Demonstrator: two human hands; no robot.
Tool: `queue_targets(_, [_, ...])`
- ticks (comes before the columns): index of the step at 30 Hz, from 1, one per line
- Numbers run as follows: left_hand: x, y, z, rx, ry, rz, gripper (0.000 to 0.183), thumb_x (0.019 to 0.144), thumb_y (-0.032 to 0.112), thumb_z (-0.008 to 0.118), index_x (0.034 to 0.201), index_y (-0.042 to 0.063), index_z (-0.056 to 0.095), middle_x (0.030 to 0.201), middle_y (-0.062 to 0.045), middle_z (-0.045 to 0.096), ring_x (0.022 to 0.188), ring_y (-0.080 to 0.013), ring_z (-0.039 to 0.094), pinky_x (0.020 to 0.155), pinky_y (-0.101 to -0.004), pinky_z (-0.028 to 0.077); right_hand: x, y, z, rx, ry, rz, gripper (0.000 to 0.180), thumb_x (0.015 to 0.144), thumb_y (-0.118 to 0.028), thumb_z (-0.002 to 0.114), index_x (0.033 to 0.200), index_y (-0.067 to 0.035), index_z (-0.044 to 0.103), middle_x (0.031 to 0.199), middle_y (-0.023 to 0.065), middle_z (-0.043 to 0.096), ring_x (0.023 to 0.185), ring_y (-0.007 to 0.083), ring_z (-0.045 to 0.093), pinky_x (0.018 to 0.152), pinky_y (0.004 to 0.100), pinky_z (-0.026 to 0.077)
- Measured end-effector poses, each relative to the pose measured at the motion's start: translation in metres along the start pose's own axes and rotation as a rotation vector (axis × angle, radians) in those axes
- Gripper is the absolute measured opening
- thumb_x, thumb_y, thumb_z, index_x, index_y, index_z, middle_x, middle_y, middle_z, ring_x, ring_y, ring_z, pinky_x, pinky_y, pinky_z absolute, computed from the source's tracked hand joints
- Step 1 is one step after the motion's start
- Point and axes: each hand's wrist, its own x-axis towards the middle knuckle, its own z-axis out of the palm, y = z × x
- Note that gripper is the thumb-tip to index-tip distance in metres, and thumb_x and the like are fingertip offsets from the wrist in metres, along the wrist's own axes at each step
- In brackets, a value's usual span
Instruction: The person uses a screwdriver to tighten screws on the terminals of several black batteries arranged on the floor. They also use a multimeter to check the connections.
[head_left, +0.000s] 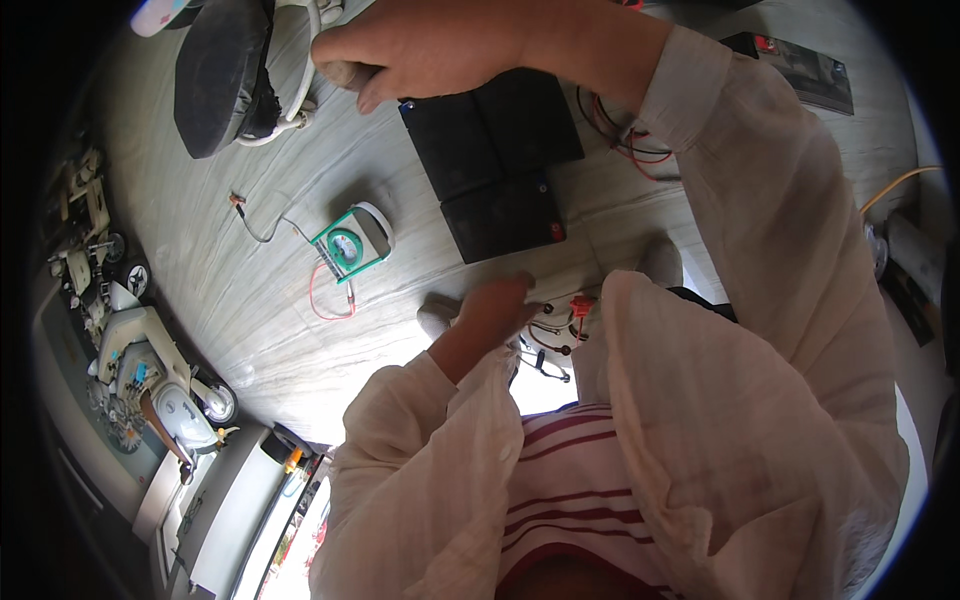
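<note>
Reaching out over the floor at the top is my right hand (435, 52), its fingers curled; whether it holds something cannot be told. Below it lie several black batteries (499, 202) side by side, with blue and red terminals. My left hand (495, 304), blurred, hovers just below their near edge; its grip is unclear. Close to its right are cables with ring ends (551, 349) and a red connector (581, 306). Left of the batteries, a green-framed battery tester (346, 247) with a dial lies on the floor, its black clip lead (255, 229) and red clip lead (322, 311) spread out.
Red and black wires (637, 150) lie right of the batteries, under my right forearm. A printed box (806, 71) is at the upper right. A black padded seat (221, 75) on a white tube frame stands upper left. Scooters (150, 367) appear at the left; my feet (660, 259) are below the batteries.
</note>
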Motion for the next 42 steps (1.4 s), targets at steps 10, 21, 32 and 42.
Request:
queue_targets(10, [0.058, -0.04, -0.147, -1.593, 0.65, 0.157, 0.025, 0.091, 0.013, 0.05, 0.11, -0.002, 0.056, 0.078, -0.005, 0.054, 0.067, -0.0157, 0.047, 0.06, -0.0278, 0.041, 0.01, -0.013, 0.014, -0.045, 0.048, 0.039, 0.027, 0.079, -0.017, 0.069, 0.093, -0.002, 0.052, 0.081, 0.0159, 0.064, 0.081, 0.0346, 0.063, 0.069, 0.0439, 0.048])
queue_targets(21, [0.08, -0.043, -0.128, -2.205, 0.48, 0.34, 0.026, 0.095, 0.008, 0.042, 0.116, -0.005, 0.049, 0.115, -0.019, 0.058, 0.104, -0.0272, 0.056, 0.092, -0.0375, 0.049, -0.002, -0.003, -0.02, 0.262, 0.58, -0.065, 0.026, 0.089, -0.016, 0.063, 0.086, -0.001, 0.042, 0.072, 0.0125, 0.058, 0.058, 0.0209, 0.055, 0.054, 0.0342, 0.045])
queue_targets(32, [0.07, -0.056, -0.109, -2.385, 0.495, 0.429, 0.017, 0.099, 0.012, 0.045, 0.103, -0.001, 0.055, 0.101, -0.013, 0.063, 0.092, -0.0205, 0.063, 0.082, -0.0275, 0.056, -0.06, 0.02, -0.016, 0.841, 0.533, 0.196, 0.023, 0.099, -0.025, 0.049, 0.094, -0.003, 0.052, 0.07, 0.0051, 0.06, 0.052, 0.0084, 0.052, 0.047, 0.022, 0.042])
queue_targets(42, [0.067, -0.044, -0.112, -2.433, 0.5, 0.357, 0.023, 0.1, 0.019, 0.044, 0.102, -0.001, 0.055, 0.1, -0.013, 0.064, 0.096, -0.0212, 0.065, 0.084, -0.0274, 0.058, -0.076, 0.02, -0.017, 0.889, 0.581, 0.224, 0.024, 0.1, -0.025, 0.047, 0.094, -0.003, 0.055, 0.073, 0.005, 0.06, 0.054, 0.0082, 0.054, 0.049, 0.0214, 0.045])
